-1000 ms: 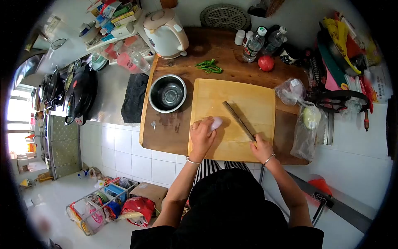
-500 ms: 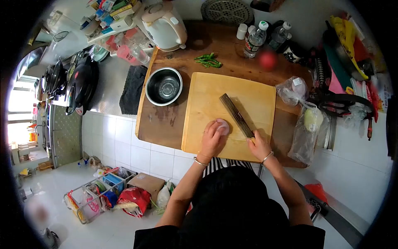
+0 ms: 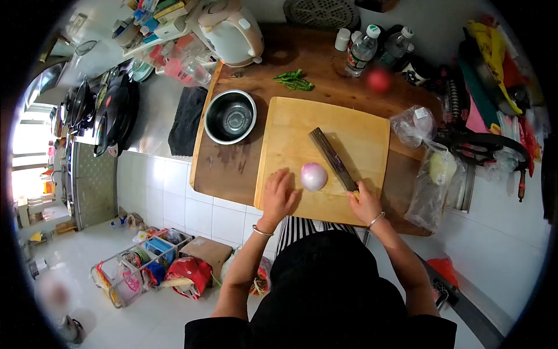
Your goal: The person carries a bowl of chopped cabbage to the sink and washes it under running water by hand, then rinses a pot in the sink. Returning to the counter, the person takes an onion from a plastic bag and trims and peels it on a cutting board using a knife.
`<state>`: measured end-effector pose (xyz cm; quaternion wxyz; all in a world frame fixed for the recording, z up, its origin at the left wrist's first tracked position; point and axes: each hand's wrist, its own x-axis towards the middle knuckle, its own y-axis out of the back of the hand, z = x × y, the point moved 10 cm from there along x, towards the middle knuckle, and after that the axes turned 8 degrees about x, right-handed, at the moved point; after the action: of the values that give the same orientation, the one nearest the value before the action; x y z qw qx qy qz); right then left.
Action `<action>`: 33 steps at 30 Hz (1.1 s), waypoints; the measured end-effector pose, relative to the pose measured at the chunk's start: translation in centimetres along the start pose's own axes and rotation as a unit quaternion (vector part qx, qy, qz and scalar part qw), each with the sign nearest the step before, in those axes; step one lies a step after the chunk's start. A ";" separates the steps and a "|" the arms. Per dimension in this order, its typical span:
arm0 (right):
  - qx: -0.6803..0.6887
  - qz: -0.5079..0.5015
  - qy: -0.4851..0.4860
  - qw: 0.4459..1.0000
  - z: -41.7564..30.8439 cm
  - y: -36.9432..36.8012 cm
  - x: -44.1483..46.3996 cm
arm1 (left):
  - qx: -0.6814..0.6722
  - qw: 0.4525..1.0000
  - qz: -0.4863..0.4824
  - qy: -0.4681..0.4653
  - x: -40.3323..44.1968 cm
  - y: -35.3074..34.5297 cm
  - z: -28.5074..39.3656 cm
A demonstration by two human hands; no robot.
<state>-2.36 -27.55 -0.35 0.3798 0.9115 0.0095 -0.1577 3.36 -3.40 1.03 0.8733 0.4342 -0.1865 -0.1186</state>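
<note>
A half onion (image 3: 314, 176), pale with a purple tint, lies on the wooden cutting board (image 3: 354, 125). Left of it, apart from it, my left hand (image 3: 279, 196) rests over the board with the fingers stretched out and nothing in them. My right hand (image 3: 365, 203) is closed round the light handle of a kitchen knife (image 3: 333, 158). Its long dark blade points up and left across the board, to the right of the onion.
A metal bowl (image 3: 231, 117) stands left of the board, and green chili peppers (image 3: 293, 80) lie behind it. At the back are an electric kettle (image 3: 231, 35) and plastic bottles (image 3: 363, 51). A plastic bag (image 3: 433, 186) hangs over the right side.
My left hand has let go of the onion and moved left, leaving it in full view on the board. The right hand and the knife have barely moved.
</note>
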 end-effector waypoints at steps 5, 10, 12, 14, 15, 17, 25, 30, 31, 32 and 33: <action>0.009 -0.002 -0.009 1.000 -0.3 0.4 0.1 | -0.010 0.999 -0.014 -0.031 -4.7 -0.9 2.8; 0.009 0.005 -0.023 1.000 -0.3 0.6 0.1 | -0.123 0.991 -0.027 -0.045 -5.7 -0.5 3.6; 0.000 0.003 -0.032 0.999 0.0 0.6 0.1 | -0.060 0.995 -0.051 -0.054 -3.3 -0.8 3.4; 0.028 0.009 -0.015 0.999 0.2 0.5 0.3 | -0.023 0.996 -0.039 -0.080 0.3 -0.7 3.9; 0.025 0.011 -0.015 1.000 0.2 0.5 0.3 | -0.018 0.992 -0.053 -0.115 1.9 -1.0 4.8; -0.011 0.005 -0.001 1.000 0.0 0.4 0.3 | -0.014 0.986 -0.065 -0.151 3.3 -1.7 5.3; -0.042 -0.036 0.064 0.996 -3.8 2.0 0.7 | 0.018 1.000 -0.008 -0.009 3.1 -3.9 4.4; -0.069 -0.046 0.090 0.992 -3.9 1.8 2.0 | 0.028 0.996 0.007 0.085 3.5 -4.0 4.6; -0.072 -0.048 0.091 0.992 -4.0 1.8 2.1 | 0.052 0.996 0.028 0.066 3.8 -3.1 5.3; -0.073 -0.050 0.092 0.992 -4.0 1.7 2.2 | 0.076 0.995 0.048 0.048 4.0 -2.5 5.7; -0.074 -0.051 0.091 0.992 -3.7 1.6 2.3 | 0.075 0.995 0.047 0.048 4.0 -2.6 4.7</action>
<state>1.10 -26.30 2.52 0.4353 0.8898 0.1016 -0.0923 4.84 -9.79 2.49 0.8511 0.4940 -0.1730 -0.0418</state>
